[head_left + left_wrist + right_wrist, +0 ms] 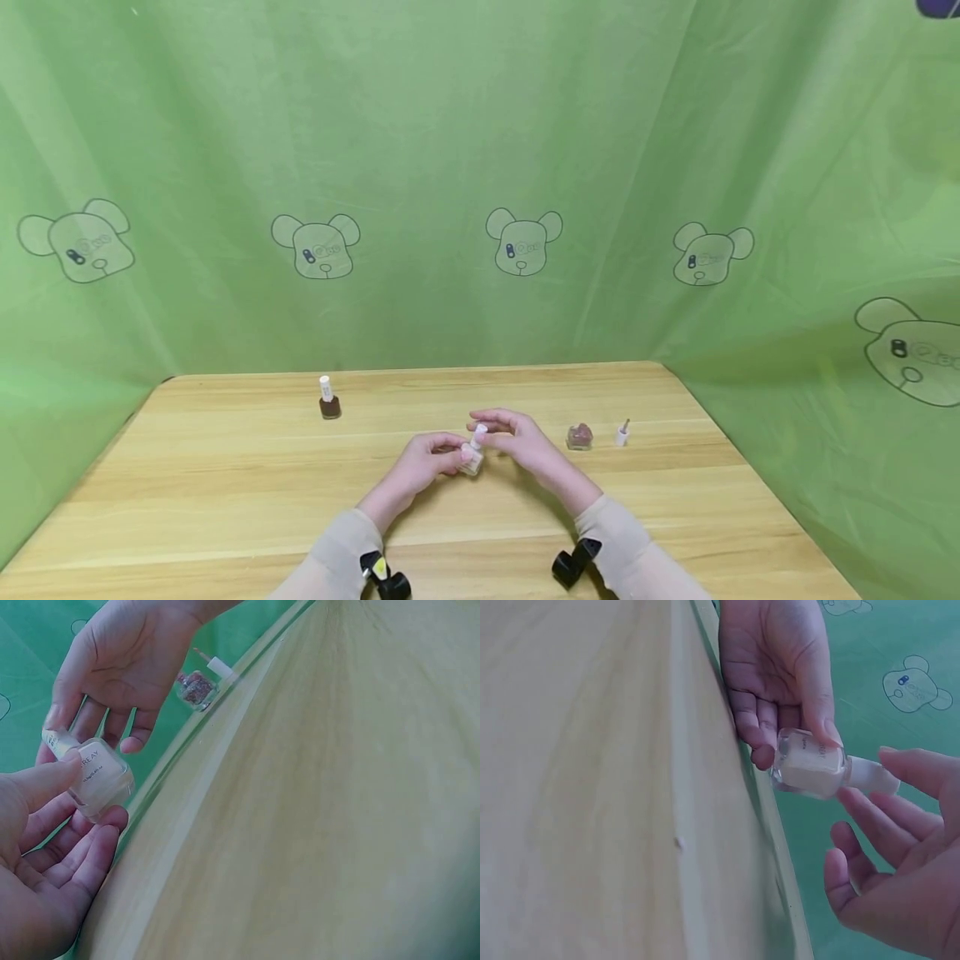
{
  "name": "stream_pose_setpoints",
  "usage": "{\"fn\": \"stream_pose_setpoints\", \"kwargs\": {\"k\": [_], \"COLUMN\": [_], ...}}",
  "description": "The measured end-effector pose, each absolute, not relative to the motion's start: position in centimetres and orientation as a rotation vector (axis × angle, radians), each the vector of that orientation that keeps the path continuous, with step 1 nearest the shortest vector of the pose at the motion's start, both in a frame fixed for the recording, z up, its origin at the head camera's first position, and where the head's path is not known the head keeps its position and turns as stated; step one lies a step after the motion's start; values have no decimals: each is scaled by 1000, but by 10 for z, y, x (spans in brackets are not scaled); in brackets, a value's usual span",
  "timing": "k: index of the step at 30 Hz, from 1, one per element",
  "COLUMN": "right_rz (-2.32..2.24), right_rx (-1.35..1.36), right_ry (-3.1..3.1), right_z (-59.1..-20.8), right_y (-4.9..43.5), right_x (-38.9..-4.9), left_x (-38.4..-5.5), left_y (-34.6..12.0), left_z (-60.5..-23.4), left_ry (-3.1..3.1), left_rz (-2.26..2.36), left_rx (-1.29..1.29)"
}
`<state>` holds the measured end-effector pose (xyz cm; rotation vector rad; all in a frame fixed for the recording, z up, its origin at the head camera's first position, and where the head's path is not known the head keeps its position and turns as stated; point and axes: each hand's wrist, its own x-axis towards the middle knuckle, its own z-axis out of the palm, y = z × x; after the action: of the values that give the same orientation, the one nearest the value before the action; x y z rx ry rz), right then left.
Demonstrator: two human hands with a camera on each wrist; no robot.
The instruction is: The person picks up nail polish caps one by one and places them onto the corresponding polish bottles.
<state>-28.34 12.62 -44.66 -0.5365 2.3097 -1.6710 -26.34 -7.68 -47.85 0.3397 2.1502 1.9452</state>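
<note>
A nail polish bottle [470, 461] with pale, whitish polish and a white cap [478, 433] is between my two hands, tilted, above the middle of the table. My left hand [422, 463] pinches its glass body, thumb on the lettered face in the left wrist view. My right hand [525, 446] holds the white cap between thumb and fingers; the other fingers are spread loosely in the right wrist view. The cap still sits on the bottle's neck [847, 771]. Both hands come from the near side, with the bottle between their fingertips.
A dark red nail polish bottle [330, 407] with a white cap stands at the back left. On the right are a glass bottle [580, 438] with mauve contents and a white cap [622, 437] standing brush upward. A green curtain [420, 167] surrounds the wooden table [225, 483].
</note>
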Motion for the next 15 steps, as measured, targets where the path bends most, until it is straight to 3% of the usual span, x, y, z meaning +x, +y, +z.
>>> {"fn": "stream_pose_setpoints", "kwargs": {"k": [15], "right_rz": [-1750], "right_rx": [-533], "right_ry": [2223], "right_z": [-448], "right_y": [128], "right_x": [-285], "left_x": [-264], "left_y": [-77], "left_z": [-479], "left_ry": [2121], "left_rz": [1965], "left_rx": [339]}}
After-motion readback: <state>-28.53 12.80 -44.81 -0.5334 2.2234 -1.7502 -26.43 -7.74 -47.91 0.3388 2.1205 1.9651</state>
